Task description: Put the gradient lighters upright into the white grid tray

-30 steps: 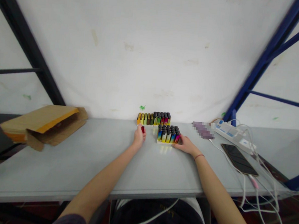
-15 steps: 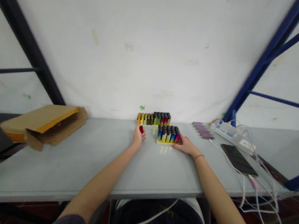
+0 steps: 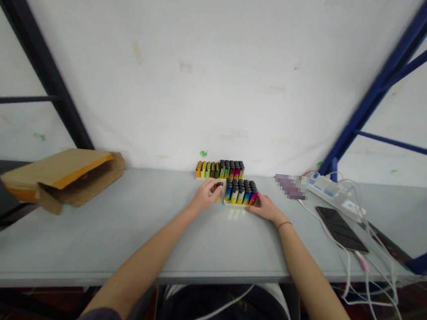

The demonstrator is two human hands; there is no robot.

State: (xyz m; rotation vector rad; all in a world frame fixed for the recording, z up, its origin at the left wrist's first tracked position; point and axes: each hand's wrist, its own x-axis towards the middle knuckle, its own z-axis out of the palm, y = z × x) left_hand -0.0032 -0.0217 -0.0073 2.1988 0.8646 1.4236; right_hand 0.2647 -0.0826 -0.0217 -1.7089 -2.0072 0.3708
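Note:
Several black-topped lighters [image 3: 241, 192] stand upright in rows in a shallow white tray [image 3: 235, 204] near the middle of the table. At the tray's right end, my right hand [image 3: 265, 207] grips the corner, with its fingers against the side. My left hand [image 3: 207, 195] is just left of the tray, fingers closed on a lighter [image 3: 217, 184] with a dark top; most of it is hidden by the fingers. Behind, against the wall, stand a group of yellow-to-olive lighters [image 3: 207, 170] and a group of black-topped lighters [image 3: 231, 169].
An open cardboard box [image 3: 62, 174] lies at the left. On the right are a phone [image 3: 341, 228], a pixelated purple item [image 3: 290, 186], a white power strip [image 3: 335, 194] and looping white cables [image 3: 368, 298]. A white wall [image 3: 220, 81] bounds the table [image 3: 128, 232] behind.
My left hand has moved right, up to the left side of the tray, and has turned with the lighter in it. My right hand stays on the tray.

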